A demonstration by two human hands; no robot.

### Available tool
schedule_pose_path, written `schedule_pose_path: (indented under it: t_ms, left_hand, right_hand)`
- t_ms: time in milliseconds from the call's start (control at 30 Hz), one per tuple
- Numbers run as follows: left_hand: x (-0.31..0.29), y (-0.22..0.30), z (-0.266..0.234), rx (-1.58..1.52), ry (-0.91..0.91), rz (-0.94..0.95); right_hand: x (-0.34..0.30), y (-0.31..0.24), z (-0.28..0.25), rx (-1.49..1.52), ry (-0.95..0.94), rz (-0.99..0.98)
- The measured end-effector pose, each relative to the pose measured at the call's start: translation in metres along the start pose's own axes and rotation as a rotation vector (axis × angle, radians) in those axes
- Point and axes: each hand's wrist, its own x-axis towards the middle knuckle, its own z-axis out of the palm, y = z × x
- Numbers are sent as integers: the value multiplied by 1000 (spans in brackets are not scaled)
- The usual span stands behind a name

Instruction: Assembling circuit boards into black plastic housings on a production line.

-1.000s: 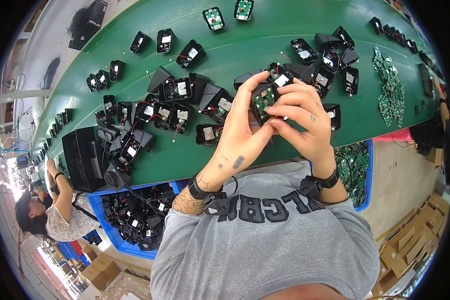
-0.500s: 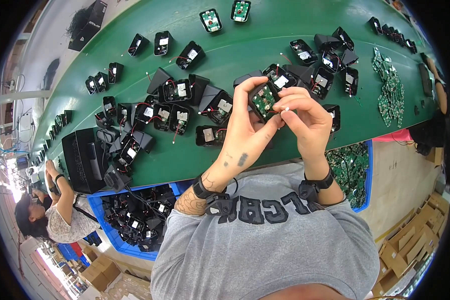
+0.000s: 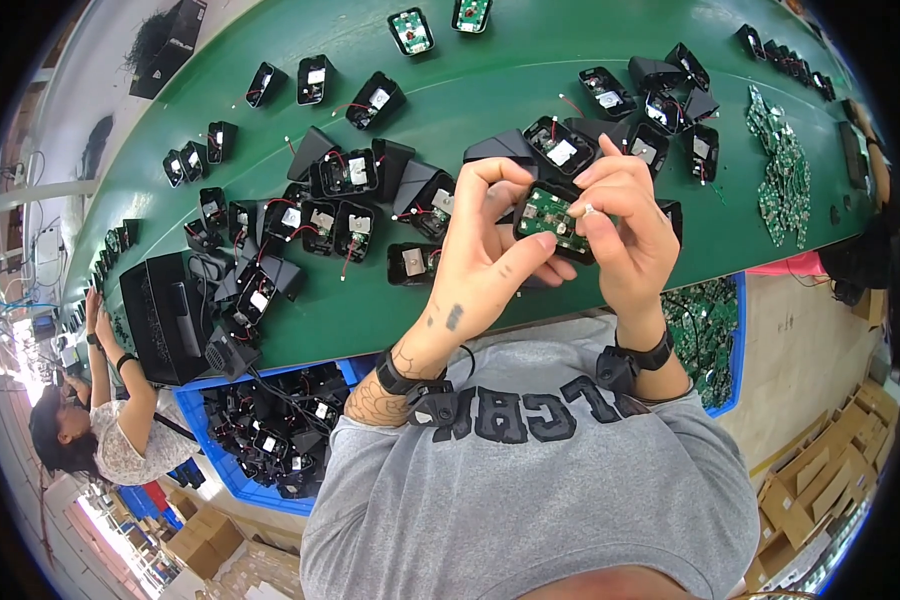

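My left hand (image 3: 478, 255) is closed around a small black plastic housing, its thumb pressing on the green circuit board (image 3: 542, 212) seated in the open face. Between thumb and forefinger, my right hand (image 3: 622, 215) pinches a small white wire connector (image 3: 588, 209) just over the board's right side. Most of the connector's wire is hidden by the fingers, and whether it touches the board I cannot tell. Right behind my hands lies an open black housing (image 3: 560, 145) with a white block inside. Another such housing (image 3: 412, 263) rests beside my left wrist.
Several black housings with red wires (image 3: 348, 175) crowd the green worktop (image 3: 490, 95). A pile of circuit boards (image 3: 780, 175) lies at right. Blue bins with housings (image 3: 270, 430) and boards (image 3: 705, 345) stand below the edge. A black box (image 3: 155, 315) and another person (image 3: 120, 430) are at left.
The held housing has turned and tilted, so its board now lies more sideways. My right hand has moved slightly right, still pinching the white connector.
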Motion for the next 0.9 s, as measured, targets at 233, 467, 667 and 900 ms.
schedule_pose_path:
  t_ms: [233,467,667,900]
  left_hand:
    - [-2,-6,2,101,120,186]
    - [-5,-8,4,252,175,188]
    - [-4,-6,5,368,202,184]
    - [-3,-9,9,723,278,447]
  right_hand:
    - [2,-13,-1,-248,-113,9]
    - [7,-15,0,-306,-130,-19]
    - [7,-16,-1,-305,-168,1]
    - [12,-25,-3,-387,-201,80]
